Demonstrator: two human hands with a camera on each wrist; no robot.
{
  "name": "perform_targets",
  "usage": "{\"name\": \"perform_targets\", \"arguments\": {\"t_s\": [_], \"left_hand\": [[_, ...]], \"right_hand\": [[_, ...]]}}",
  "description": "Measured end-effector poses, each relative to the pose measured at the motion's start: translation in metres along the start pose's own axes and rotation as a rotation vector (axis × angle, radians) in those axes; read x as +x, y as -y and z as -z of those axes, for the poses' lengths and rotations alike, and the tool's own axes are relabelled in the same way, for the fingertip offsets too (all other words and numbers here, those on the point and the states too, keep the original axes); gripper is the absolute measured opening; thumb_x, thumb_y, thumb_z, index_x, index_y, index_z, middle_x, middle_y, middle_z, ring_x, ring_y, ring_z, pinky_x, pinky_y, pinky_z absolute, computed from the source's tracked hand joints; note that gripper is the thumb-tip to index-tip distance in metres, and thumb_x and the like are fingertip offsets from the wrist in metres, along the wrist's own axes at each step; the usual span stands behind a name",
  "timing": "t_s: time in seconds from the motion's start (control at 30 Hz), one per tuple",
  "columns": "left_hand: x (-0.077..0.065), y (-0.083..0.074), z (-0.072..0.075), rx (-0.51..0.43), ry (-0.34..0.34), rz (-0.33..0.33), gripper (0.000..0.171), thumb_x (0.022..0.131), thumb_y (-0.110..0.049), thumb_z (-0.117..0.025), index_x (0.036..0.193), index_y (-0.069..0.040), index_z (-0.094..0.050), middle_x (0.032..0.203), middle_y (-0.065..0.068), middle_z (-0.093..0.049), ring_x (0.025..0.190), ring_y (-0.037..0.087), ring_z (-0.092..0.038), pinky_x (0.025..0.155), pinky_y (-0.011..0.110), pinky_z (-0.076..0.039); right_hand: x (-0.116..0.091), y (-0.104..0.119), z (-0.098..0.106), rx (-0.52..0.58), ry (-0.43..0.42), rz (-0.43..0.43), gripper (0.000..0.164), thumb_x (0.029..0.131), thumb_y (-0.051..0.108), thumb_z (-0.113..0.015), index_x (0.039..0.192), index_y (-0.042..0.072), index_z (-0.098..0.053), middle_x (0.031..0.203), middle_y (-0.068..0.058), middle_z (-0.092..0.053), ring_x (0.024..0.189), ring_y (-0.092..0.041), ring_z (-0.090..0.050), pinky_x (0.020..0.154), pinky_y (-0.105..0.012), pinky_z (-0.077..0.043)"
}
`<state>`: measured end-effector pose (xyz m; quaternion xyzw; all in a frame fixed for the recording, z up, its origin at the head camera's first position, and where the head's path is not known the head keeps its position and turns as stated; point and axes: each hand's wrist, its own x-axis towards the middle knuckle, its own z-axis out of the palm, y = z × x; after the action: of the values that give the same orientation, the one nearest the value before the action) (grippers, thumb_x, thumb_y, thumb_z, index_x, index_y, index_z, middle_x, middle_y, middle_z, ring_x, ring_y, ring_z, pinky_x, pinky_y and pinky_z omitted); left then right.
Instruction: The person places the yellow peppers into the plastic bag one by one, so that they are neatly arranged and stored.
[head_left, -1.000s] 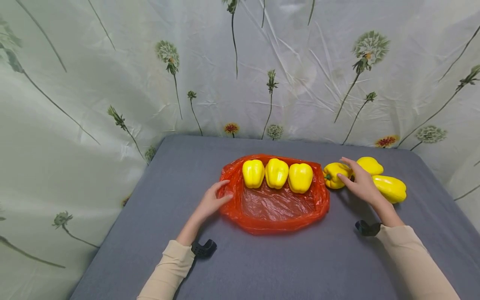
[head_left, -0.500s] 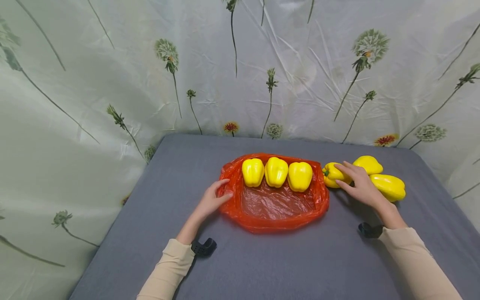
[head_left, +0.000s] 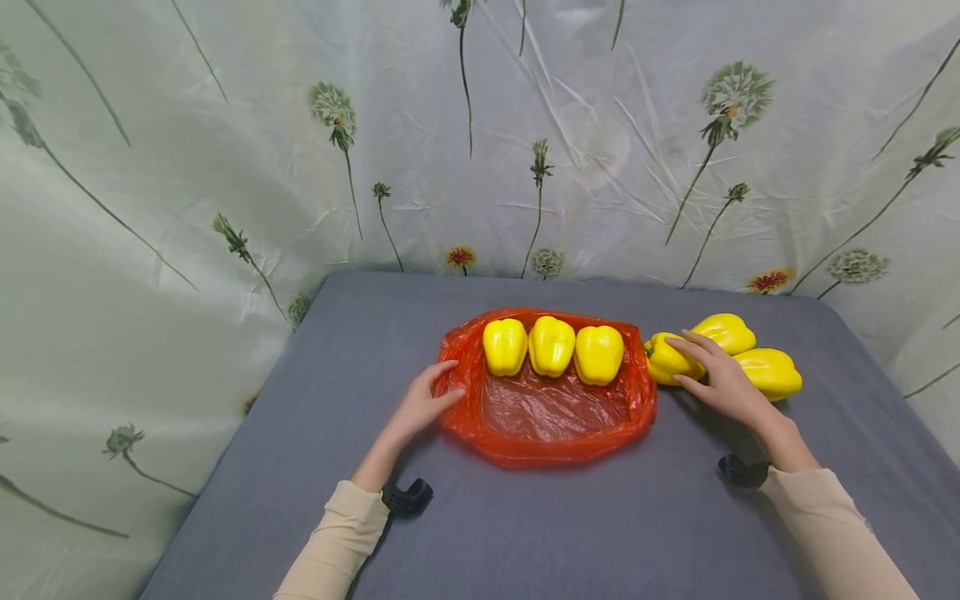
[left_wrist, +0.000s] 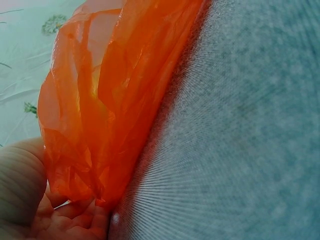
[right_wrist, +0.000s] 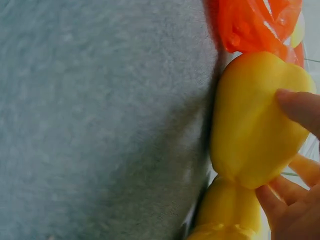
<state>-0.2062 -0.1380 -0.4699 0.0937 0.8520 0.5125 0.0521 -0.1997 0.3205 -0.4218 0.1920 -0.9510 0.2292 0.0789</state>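
Three yellow bell peppers (head_left: pixel 552 347) stand in a row along the far side inside a red plastic bag (head_left: pixel 555 452), its mouth spread wide. My left hand (head_left: pixel 420 404) holds the bag's left side; in the left wrist view the film (left_wrist: pixel 115 110) bunches between thumb and fingers. Just outside the bag's right edge, my right hand (head_left: pixel 723 379) grips another yellow bell pepper (head_left: pixel 670 360), which is partly covered by the fingers. The right wrist view shows the thumb on that pepper (right_wrist: pixel 255 125), close to the red film. Two more yellow peppers (head_left: pixel 768 372) lie behind and beside this hand.
A grey cloth-covered table (head_left: pixel 570 533) bears everything. Behind it and along the left hangs a pale curtain (head_left: pixel 420 125) printed with dandelions. A black band (head_left: pixel 408 497) is on each wrist.
My right hand has closed in around the nearest loose pepper, which has turned slightly. The two peppers beside it have shifted a little left. My left hand stays at the bag.
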Motion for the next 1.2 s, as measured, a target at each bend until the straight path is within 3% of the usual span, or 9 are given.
{"name": "perform_targets", "arguments": {"t_s": [0.1,0.33,0.67,0.93,1.0,1.03,1.13,1.2], "left_hand": [[0.001,0.001,0.0,0.006,-0.001,-0.01,0.053,0.087,-0.023,-0.065,0.135,-0.01,-0.047,0.137,0.016,-0.05,0.128,0.033,-0.046,0.106,0.051,-0.039],[0.001,0.001,-0.001,-0.002,-0.006,-0.032,0.053,0.087,-0.02,-0.065,0.135,-0.007,-0.047,0.138,0.019,-0.049,0.129,0.036,-0.044,0.108,0.052,-0.036],[0.001,0.0,0.0,0.001,-0.004,-0.023,0.054,0.087,-0.021,-0.065,0.136,-0.008,-0.047,0.137,0.019,-0.049,0.128,0.035,-0.046,0.106,0.052,-0.038],[0.001,0.0,0.0,-0.004,-0.005,-0.023,0.053,0.088,-0.022,-0.064,0.136,-0.007,-0.047,0.137,0.019,-0.049,0.128,0.036,-0.046,0.106,0.052,-0.039],[0.001,-0.001,0.0,-0.002,-0.004,-0.02,0.053,0.088,-0.022,-0.064,0.136,-0.008,-0.047,0.137,0.018,-0.049,0.128,0.035,-0.046,0.106,0.051,-0.039],[0.001,-0.001,0.0,-0.003,-0.006,-0.016,0.053,0.087,-0.021,-0.065,0.136,-0.008,-0.047,0.137,0.018,-0.049,0.128,0.035,-0.046,0.106,0.051,-0.039],[0.0,-0.002,0.0,-0.012,-0.007,-0.016,0.054,0.087,-0.019,-0.065,0.136,-0.007,-0.047,0.137,0.019,-0.049,0.129,0.036,-0.045,0.107,0.051,-0.038],[0.0,-0.003,0.0,-0.011,-0.006,-0.015,0.054,0.087,-0.019,-0.065,0.136,-0.007,-0.047,0.137,0.019,-0.049,0.129,0.036,-0.045,0.107,0.052,-0.038]], "right_hand": [[0.001,0.002,0.002,-0.017,0.024,0.014,0.058,0.081,0.014,-0.071,0.133,0.004,-0.048,0.138,-0.03,-0.041,0.122,-0.05,-0.039,0.094,-0.068,-0.035],[0.0,0.0,0.001,-0.079,-0.022,0.183,0.067,0.073,0.006,-0.076,0.133,0.005,-0.049,0.122,-0.024,-0.059,0.107,-0.04,-0.056,0.088,-0.059,-0.045],[-0.01,0.009,0.002,-0.039,0.02,0.017,0.069,0.079,0.01,-0.073,0.14,0.013,-0.042,0.126,-0.03,-0.048,0.111,-0.045,-0.046,0.088,-0.065,-0.039],[-0.013,0.012,-0.001,-0.016,-0.043,0.013,0.067,0.082,0.012,-0.07,0.141,0.011,-0.041,0.126,-0.03,-0.053,0.108,-0.043,-0.049,0.086,-0.061,-0.04],[-0.014,0.012,-0.001,-0.008,-0.065,0.006,0.064,0.083,0.013,-0.069,0.14,0.009,-0.042,0.125,-0.028,-0.054,0.103,-0.038,-0.051,0.083,-0.053,-0.043],[-0.014,0.013,-0.001,-0.002,-0.074,-0.002,0.063,0.083,0.014,-0.069,0.139,0.008,-0.043,0.118,-0.027,-0.057,0.098,-0.034,-0.051,0.08,-0.046,-0.044],[-0.015,0.014,0.0,0.036,-0.085,-0.049,0.061,0.085,0.018,-0.068,0.139,0.008,-0.043,0.119,-0.025,-0.057,0.093,-0.024,-0.052,0.074,-0.022,-0.044],[-0.016,0.015,0.001,0.09,-0.084,-0.09,0.061,0.086,0.019,-0.067,0.14,0.008,-0.042,0.121,-0.026,-0.056,0.092,-0.024,-0.057,0.07,-0.008,-0.04]]}}
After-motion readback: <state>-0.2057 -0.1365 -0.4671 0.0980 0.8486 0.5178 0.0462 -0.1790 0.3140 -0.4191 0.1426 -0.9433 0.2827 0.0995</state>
